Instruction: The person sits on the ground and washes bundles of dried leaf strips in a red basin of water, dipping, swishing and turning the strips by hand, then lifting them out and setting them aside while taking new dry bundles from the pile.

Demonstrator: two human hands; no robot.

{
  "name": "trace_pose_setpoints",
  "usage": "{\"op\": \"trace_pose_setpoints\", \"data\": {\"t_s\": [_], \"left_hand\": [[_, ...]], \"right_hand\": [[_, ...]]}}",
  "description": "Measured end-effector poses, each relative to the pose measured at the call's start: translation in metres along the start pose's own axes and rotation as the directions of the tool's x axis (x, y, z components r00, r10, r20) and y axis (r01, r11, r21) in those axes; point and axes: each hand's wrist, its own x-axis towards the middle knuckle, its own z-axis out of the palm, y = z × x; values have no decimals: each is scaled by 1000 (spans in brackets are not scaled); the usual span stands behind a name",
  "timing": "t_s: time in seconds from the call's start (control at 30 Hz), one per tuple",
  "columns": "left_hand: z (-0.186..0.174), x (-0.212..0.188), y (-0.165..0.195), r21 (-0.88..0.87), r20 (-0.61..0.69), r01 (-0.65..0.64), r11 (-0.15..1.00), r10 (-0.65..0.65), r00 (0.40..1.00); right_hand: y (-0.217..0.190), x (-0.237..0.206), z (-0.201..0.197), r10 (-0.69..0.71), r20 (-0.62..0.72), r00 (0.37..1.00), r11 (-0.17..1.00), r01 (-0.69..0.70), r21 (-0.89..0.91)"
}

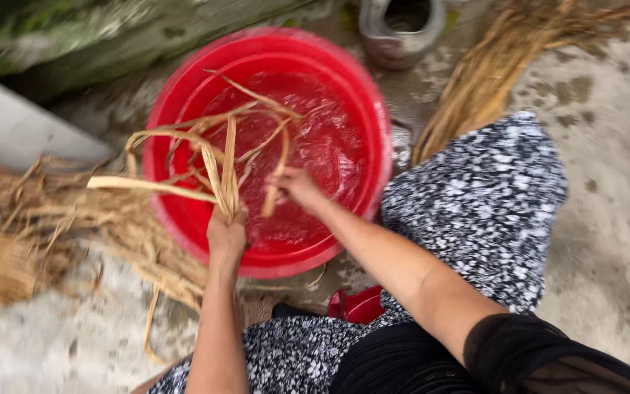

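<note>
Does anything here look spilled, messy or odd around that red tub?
Nothing looks damaged or tipped. The red tub sits level with water inside. The left hand grips a bunch of dried strips that splay untidily over it, the right hand pinches one, and loose fibre piles lie on the damp ground.

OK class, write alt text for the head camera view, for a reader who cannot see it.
A person's left hand grips a bunch of dried straw strips over a red basin of water, while the right hand pinches one strip. More straw lies on the wet concrete ground.

Metal pot (401,29) cut by top edge; dry fibre heap (9,241) blurred, cut left.
</note>
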Motion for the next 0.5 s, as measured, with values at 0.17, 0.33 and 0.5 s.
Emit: {"op": "trace_pose_setpoints", "data": {"t_s": [0.17,0.33,0.5], "left_hand": [[28,17,20,-4,128,-247,969,246,961],[55,8,53,153,196,2,988,-32,980],[66,2,84,86,305,-34,996,6,952]], "right_hand": [[-27,-17,27,-190,-26,981,981,188,-48],[-19,-15,2,-63,-190,980,992,82,94],[-29,-12,-64,108,-341,934,893,59,445]]}}
